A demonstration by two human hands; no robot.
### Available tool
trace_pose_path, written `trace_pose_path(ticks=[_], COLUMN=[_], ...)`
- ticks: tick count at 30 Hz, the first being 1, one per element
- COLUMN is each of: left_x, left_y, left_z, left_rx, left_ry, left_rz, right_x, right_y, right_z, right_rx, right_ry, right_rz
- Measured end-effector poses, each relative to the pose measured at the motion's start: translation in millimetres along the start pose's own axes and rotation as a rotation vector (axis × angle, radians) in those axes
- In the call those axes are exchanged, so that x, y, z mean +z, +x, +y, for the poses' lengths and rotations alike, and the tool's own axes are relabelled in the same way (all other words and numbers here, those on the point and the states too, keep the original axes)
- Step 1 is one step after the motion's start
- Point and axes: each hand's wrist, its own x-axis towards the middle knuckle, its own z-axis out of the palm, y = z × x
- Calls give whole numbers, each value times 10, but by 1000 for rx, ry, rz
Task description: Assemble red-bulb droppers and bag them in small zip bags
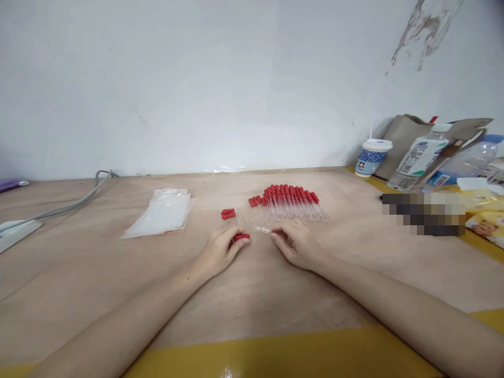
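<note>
My left hand [226, 249] is closed on a red rubber dropper bulb [241, 237] between thumb and fingers. Opposite it, my right hand [296, 243] pinches a clear glass dropper tube [262, 229], its free end pointing left toward the bulb; the two pieces are apart. Just beyond my left hand lie a few loose red bulbs [228, 214] with some clear tubes [241, 213] beside them. Behind my right hand a row of droppers with red bulbs [289, 197] lies side by side, bulbs toward the wall.
A stack of clear plastic zip bags [161, 212] lies to the left, with a grey cable [82, 201] farther left. At the right stand a blue-and-white paper cup [372, 158], a plastic bottle [421, 158] and a grey-brown bag [399, 142]. Yellow tape [236, 352] runs along the table's front.
</note>
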Motion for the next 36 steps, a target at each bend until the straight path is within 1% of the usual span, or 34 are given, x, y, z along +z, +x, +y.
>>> trace_pose_path(ticks=[3,8,12,17,22,26,29,32,34,36], left_x=[-18,-17,-1,7,11,-17,-29,-23,-22,-31], left_y=[13,23,18,6,-13,-14,-10,-13,-15,-12], left_z=[-24,-19,-16,-33,-42,-2,28,30,22,15], left_rx=[10,-14,-28,-61,-87,-71,-47,-19,15,50], left_ry=[29,35,2,-90,-196,-185,-138,-80,-59,-45], left_rz=[19,-4,15,34,-30,-113,-136,-67,-4,47], right_x=[12,35,69,83,44,-10,-10,41,74,84], right_y=[9,14,19,38,79,126,116,67,43,39], right_z=[-20,-10,-20,-34,28,65,32,-20,-39,-38], right_rx=[-24,-59,-80,-74,-50,-83,-145,-188,-187,-160], right_ry=[0,-2,3,69,74,-20,-178,-298,-288,-199], right_rz=[-41,-55,-66,-93,-184,-242,-201,-88,-32,-16])
